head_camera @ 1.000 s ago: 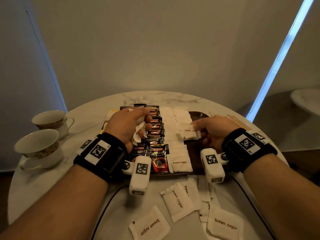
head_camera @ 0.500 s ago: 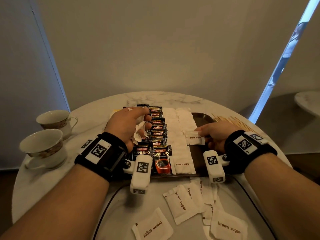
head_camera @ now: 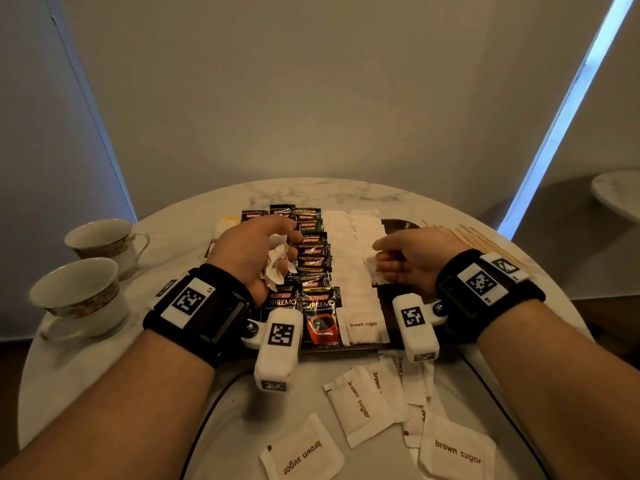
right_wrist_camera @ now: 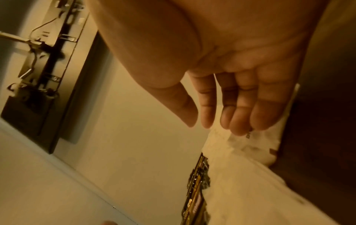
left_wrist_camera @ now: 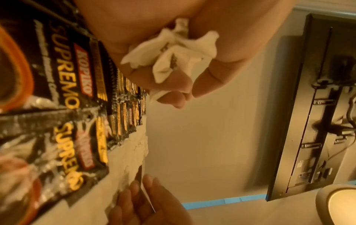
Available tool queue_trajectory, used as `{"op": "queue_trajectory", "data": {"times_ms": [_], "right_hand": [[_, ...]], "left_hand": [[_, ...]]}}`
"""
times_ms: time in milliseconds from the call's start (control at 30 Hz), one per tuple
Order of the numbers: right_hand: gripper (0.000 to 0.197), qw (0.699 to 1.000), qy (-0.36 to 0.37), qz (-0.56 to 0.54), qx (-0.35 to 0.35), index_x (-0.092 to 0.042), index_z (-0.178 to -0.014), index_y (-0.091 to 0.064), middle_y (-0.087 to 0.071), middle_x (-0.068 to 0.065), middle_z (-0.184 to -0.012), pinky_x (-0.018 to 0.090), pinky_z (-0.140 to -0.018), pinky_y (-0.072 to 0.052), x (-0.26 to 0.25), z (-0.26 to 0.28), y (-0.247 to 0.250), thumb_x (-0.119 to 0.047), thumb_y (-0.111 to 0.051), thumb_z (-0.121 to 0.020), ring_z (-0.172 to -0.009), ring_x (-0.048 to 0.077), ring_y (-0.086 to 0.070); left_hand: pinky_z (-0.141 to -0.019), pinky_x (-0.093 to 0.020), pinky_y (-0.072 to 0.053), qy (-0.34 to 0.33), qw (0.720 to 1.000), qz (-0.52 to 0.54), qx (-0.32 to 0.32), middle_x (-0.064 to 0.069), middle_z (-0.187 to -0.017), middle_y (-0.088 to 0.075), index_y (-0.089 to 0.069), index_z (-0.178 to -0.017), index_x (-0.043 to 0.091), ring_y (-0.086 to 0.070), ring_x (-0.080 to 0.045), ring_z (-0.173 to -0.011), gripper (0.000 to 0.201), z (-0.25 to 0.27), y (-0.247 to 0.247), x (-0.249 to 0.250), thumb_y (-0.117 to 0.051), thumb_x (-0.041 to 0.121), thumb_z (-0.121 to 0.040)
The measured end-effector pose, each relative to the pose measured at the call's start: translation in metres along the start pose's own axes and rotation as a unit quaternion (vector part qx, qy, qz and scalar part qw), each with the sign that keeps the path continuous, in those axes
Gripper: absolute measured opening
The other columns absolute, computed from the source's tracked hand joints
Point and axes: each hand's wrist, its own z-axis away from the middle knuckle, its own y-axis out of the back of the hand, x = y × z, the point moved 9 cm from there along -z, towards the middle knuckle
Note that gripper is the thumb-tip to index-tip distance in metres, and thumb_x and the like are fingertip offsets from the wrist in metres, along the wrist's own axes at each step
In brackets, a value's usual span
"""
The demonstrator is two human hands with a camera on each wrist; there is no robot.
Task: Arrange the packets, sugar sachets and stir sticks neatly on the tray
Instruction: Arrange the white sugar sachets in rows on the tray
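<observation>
left hand [head_camera: 254, 252] hovers over the black coffee packets [head_camera: 313, 252] on the tray [head_camera: 396, 225], fingers curled round crumpled white sachets [head_camera: 277, 263]. beside the packets lie rows of sugar sachets [head_camera: 360, 237]. right hand [head_camera: 414, 259], fingers straight and relaxed, touches the rows' right edge, gripping nothing. loose brown sugar sachets [head_camera: 363, 403] lie on the table [head_camera: 311, 192] nearer the person; stir sticks [head_camera: 481, 239] lie far right.

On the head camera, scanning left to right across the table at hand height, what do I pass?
Two gold-trimmed white teacups → left hand gripping crumpled white paper → rows of black Kopiko coffee packets → columns of white sugar sachets → right hand → wooden stir sticks.
</observation>
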Motion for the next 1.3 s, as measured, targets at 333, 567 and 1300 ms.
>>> {"op": "queue_trajectory", "data": {"times_ms": [333,567,1300], "right_hand": [[0.011,0.926,0.256,0.181,-0.210,-0.020,-0.095,-0.076,-0.071,-0.006,-0.082,0.024,-0.063,-0.051,-0.069,0.071,-0.094,-0.024,-0.080,-0.086,-0.071,0.011,-0.060],[0.018,0.899,0.313,0.234,-0.199,-0.019,-0.094,-0.077,-0.069,-0.013,-0.071,0.009,-0.057,-0.045,-0.070,0.065,-0.121,-0.022,-0.087,-0.080,-0.061,-0.005,-0.059],[0.019,0.954,0.201,-0.149,-0.164,-0.001,-0.117,-0.064,-0.074,0.015,-0.094,0.029,-0.061,-0.059,-0.051,0.045,-0.091,-0.006,-0.061,-0.100,-0.073,0.019,-0.068]], "left_hand": [[-0.084,-0.033,-0.050,0.043,0.978,0.204,-0.001,-0.017,-0.105,-0.059,-0.055,-0.107,0.005,-0.057,-0.024,-0.088,0.032,0.002,-0.006,-0.001,-0.032,-0.011,-0.092],[-0.072,-0.041,-0.058,0.015,0.971,0.239,0.021,-0.013,-0.102,-0.058,-0.059,-0.109,0.008,-0.061,-0.028,-0.098,0.031,-0.004,0.000,0.002,-0.035,-0.009,-0.098],[-0.039,-0.022,-0.039,0.005,0.988,0.122,-0.097,-0.023,-0.122,-0.069,-0.063,-0.134,0.002,-0.054,-0.017,-0.064,0.070,-0.016,-0.013,-0.003,-0.071,0.053,-0.088]]}}
